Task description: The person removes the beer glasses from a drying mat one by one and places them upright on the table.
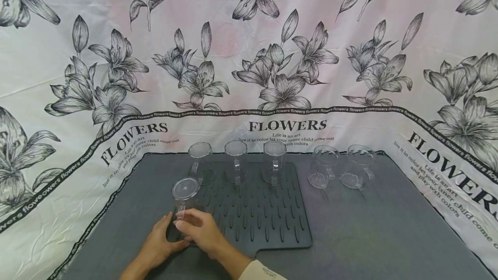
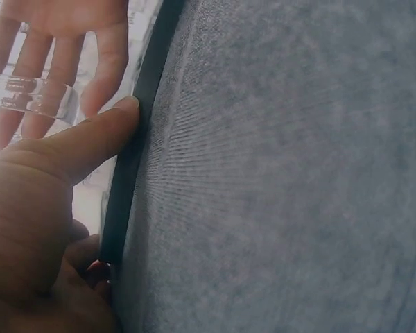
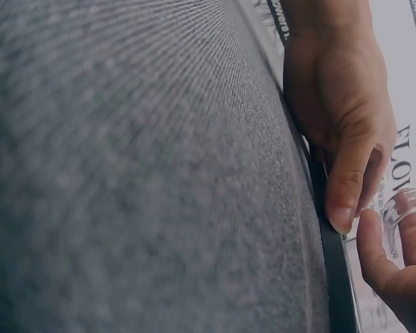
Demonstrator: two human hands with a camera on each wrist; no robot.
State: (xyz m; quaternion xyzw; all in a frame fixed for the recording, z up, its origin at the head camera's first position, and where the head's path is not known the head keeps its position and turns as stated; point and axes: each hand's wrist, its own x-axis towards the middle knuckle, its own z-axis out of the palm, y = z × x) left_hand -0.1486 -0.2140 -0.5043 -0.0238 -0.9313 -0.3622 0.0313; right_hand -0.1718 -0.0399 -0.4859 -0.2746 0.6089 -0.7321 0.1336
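Observation:
A clear glass mug (image 1: 186, 190) stands upside down at the near left corner of a dark ribbed drying mat (image 1: 268, 239). The right hand (image 1: 206, 230) pinches the mug's handle between thumb and index finger; in the left wrist view its other fingers (image 2: 55, 62) spread behind the handle (image 2: 35, 96). The left hand (image 1: 157, 243) is at the mat's corner. Its thumb (image 2: 100, 139) lies straight with the tip on the mat's front edge, its fingers beside the left edge and partly hidden.
Upside-down glass mugs stand along the mat's back: a left mug (image 1: 200, 152), a middle mug (image 1: 236, 163) and a right mug (image 1: 274, 163). On the grey tabletop (image 1: 369, 237) right of the mat are two more mugs (image 1: 323, 167). A flower-printed cloth (image 1: 288, 126) hangs around the table.

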